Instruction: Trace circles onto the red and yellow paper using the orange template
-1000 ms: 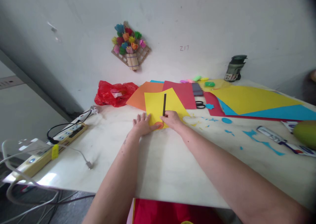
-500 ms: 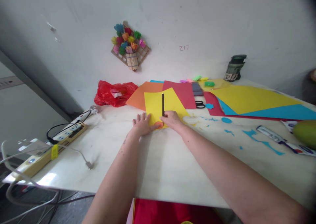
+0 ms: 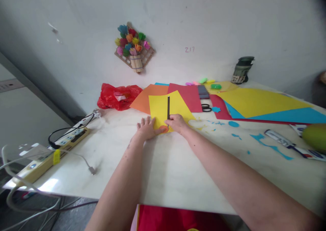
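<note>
My right hand (image 3: pixel 177 123) grips a dark pen (image 3: pixel 168 107), held nearly upright with its tip down by the edge of a small orange paper disc (image 3: pixel 163 127). The disc lies on the near part of a yellow sheet of paper (image 3: pixel 163 107). Spread flat, my left hand (image 3: pixel 147 127) rests at the sheet's left edge, its thumb reaching onto the disc. Behind the yellow sheet lie an orange sheet (image 3: pixel 142 98) and a red sheet (image 3: pixel 187 97).
Black-handled scissors (image 3: pixel 206 108), a blue paper star (image 3: pixel 216 109), a blue disc (image 3: pixel 233 124) and paper scraps (image 3: pixel 273 146) lie to the right. A red plastic bag (image 3: pixel 117 97) sits at back left. A power strip (image 3: pixel 63 141) with cables runs along the left edge.
The pen tip and my right fingers have shifted very slightly at the disc's right edge. My left hand and the yellow sheet stay in place.
</note>
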A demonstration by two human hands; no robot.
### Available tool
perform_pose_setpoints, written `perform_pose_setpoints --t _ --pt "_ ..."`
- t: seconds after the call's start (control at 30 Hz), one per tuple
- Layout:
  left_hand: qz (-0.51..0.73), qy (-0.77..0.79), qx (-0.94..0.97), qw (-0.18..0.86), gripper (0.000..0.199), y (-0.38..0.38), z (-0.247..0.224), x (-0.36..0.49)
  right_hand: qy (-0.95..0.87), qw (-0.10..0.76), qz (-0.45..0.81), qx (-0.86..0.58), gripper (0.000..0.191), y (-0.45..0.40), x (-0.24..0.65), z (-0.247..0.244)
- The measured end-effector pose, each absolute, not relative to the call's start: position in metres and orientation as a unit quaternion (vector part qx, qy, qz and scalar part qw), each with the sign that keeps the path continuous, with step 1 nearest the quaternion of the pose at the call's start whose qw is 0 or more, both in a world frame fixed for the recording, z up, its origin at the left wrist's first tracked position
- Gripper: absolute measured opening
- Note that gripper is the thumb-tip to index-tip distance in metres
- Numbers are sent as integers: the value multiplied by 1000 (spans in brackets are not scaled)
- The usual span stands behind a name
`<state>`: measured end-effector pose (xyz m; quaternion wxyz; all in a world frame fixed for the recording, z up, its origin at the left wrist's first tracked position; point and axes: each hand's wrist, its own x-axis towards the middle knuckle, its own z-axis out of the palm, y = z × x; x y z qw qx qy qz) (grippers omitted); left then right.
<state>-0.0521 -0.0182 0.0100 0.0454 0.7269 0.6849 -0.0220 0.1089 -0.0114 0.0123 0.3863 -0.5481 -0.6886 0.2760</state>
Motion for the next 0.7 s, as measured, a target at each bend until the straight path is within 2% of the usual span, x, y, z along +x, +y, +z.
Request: perform_pose_setpoints --t 0.7 --pt "-45 689 721 51 89 -21 15 -49 -740 326 279 -518 19 -11 112 11"
